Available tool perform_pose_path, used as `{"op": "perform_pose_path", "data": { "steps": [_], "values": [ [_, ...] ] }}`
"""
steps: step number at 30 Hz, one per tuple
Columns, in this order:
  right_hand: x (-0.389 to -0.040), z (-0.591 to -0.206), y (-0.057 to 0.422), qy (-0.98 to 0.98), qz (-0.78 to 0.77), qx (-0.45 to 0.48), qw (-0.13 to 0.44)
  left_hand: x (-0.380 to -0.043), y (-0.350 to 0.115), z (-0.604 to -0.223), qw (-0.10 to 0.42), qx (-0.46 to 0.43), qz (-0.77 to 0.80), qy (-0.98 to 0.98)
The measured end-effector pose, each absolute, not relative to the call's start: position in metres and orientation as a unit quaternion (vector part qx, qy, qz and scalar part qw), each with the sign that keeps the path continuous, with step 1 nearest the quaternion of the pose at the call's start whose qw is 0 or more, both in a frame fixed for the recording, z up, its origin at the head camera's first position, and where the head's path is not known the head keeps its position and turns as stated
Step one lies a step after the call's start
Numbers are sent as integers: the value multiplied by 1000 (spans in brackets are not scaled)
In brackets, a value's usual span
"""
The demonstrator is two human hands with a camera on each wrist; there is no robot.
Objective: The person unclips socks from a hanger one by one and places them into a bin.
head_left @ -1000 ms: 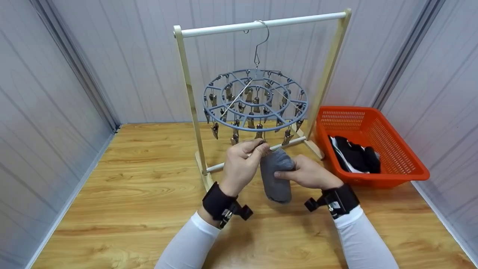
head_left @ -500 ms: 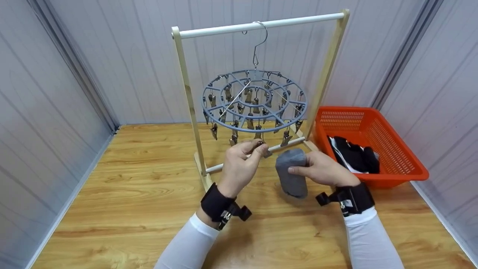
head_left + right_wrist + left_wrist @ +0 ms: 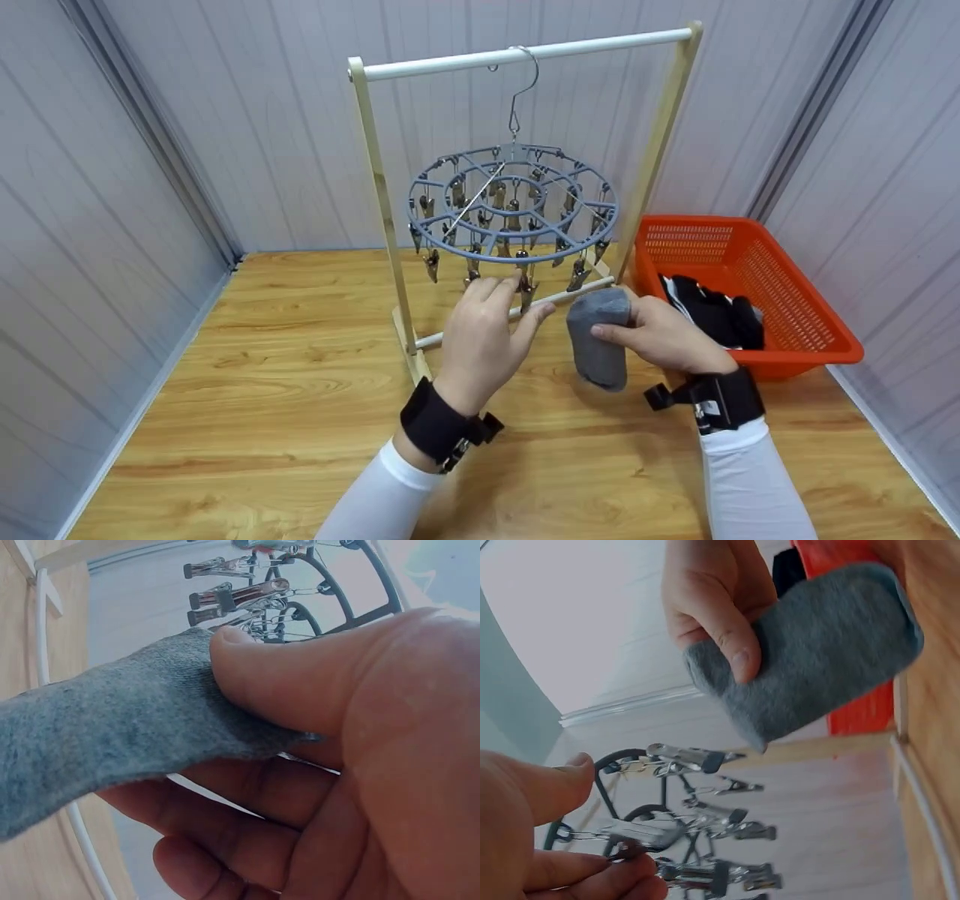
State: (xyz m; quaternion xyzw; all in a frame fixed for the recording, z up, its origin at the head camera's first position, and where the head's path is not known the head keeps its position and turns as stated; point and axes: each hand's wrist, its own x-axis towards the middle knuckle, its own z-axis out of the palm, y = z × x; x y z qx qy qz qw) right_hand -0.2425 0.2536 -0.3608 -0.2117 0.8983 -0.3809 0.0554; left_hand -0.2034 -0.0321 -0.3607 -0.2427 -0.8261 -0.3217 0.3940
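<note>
A grey sock (image 3: 600, 349) hangs from my right hand (image 3: 671, 334), pinched between thumb and fingers below the hanger's right side. In the left wrist view the sock (image 3: 817, 652) lies flat, apart from every clip. My left hand (image 3: 484, 341) is at the front of the round blue-grey clip hanger (image 3: 517, 259). Its thumb stands away from its fingers, and a metal clip (image 3: 527, 289) dangles between them. The left wrist view shows this clip (image 3: 645, 834) close against the fingertips; whether they touch is hard to tell. Other clips (image 3: 255, 596) hang beyond the sock in the right wrist view.
The hanger's hook is over the white top rod (image 3: 450, 62) of a wooden stand (image 3: 381, 202). To the right, an orange basket (image 3: 795, 292) holds black and white cloth items (image 3: 716, 315). Pale panel walls surround the wooden surface (image 3: 300, 360).
My right hand has drawn the sock rightward, away from the clip. The left thumb and fingers, which were pinching the clip, have spread and let it go.
</note>
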Motion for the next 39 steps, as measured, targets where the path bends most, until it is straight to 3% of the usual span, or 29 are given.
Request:
{"op": "perform_pose_path", "data": {
  "steps": [13, 26, 30, 39],
  "values": [
    [-243, -353, 265, 901, -372, -221, 44, -199, -43, -341, 540, -281, -251, -752],
    [-239, -347, 276, 915, -357, -186, -9, -210, -49, -345, 534, -261, -222, -773],
    [-238, -344, 287, 915, -367, -158, -56, -210, -48, -346, 530, -261, -221, -776],
    [-237, -341, 328, 892, -386, -54, -229, -209, -46, -345, 524, -260, -228, -778]
  ]
}}
